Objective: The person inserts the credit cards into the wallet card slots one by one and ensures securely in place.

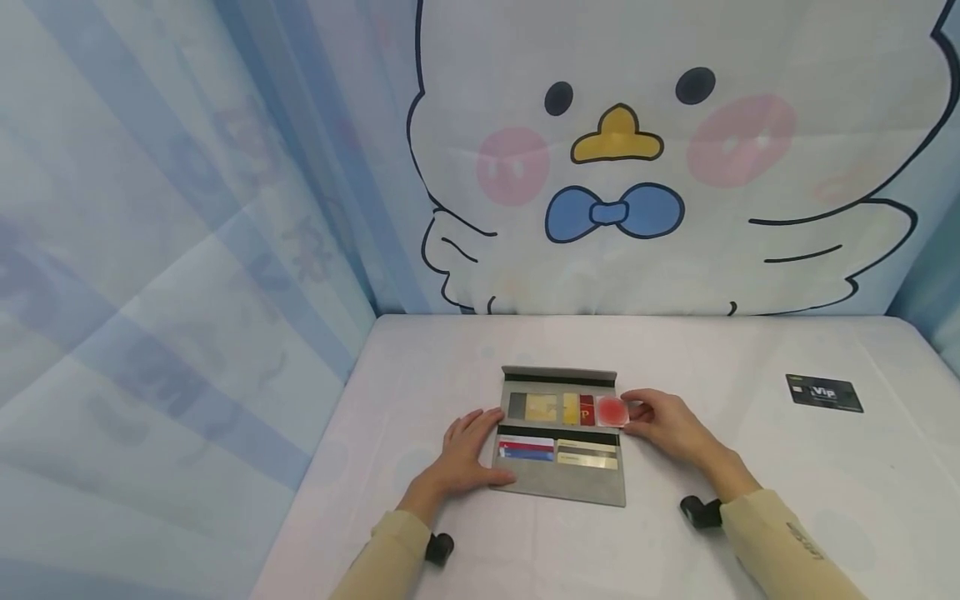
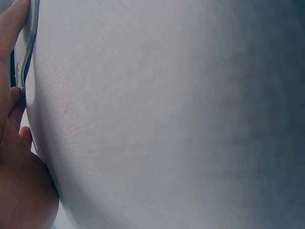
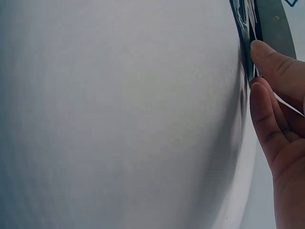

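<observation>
An open grey wallet (image 1: 558,485) lies on the white table with several cards in its slots. In the head view my left hand (image 1: 463,458) rests along its left edge, thumb and fingers spread apart; in the left wrist view only part of that hand (image 2: 21,176) shows. At the wallet's right edge my right hand (image 1: 671,427) pinches the end of a white card with a red circle (image 1: 612,411) between thumb and fingers. The card overlaps the upper slot row. In the right wrist view the thumb and fingertips (image 3: 261,50) meet at the card's thin edge.
A black VIP card (image 1: 824,392) lies apart on the table (image 1: 750,350), to the right. Light blue curtains (image 1: 187,250) hang at the left, and a cartoon-printed cloth (image 1: 615,275) hangs behind the table. A small black device (image 1: 701,512) sits at each wrist.
</observation>
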Available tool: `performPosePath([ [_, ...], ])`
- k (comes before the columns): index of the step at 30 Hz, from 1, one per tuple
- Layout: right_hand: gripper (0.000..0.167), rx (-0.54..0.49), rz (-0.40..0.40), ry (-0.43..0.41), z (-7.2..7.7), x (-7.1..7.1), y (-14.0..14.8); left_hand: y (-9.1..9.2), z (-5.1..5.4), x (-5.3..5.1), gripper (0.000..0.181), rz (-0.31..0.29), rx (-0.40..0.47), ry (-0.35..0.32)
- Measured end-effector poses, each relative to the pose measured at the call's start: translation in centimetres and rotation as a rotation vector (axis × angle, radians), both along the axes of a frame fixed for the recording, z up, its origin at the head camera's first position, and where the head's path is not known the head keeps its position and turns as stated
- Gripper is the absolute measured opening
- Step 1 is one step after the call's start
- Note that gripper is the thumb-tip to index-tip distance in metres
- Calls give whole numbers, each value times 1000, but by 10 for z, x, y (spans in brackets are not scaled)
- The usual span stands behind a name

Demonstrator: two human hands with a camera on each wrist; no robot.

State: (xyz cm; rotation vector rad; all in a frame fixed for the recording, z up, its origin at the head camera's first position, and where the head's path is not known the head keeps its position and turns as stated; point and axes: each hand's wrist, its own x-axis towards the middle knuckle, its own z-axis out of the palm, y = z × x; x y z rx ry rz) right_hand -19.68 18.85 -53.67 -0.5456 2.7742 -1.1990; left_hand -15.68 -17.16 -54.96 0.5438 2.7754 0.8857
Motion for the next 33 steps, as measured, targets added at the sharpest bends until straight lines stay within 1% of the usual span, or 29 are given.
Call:
performPosePath([
  [4,45,-12,26,0,0,0,-4,0,-1,0,96,-4,-8,2],
  [10,44,-5,35,-2,0,-1,-8,0,-4,-1,97,-9,-11,10],
  [18,44,48,47,30,0,-4,-12,-1,-5,-3,96,-24,-8,32],
  [24,44,85,58,30,0,-6,-14,-1,-5,-3,96,-25,-11,28],
  [33,45,111,80,26,2,-9,-18,-2,-5,-2,96,-19,-6,31],
])
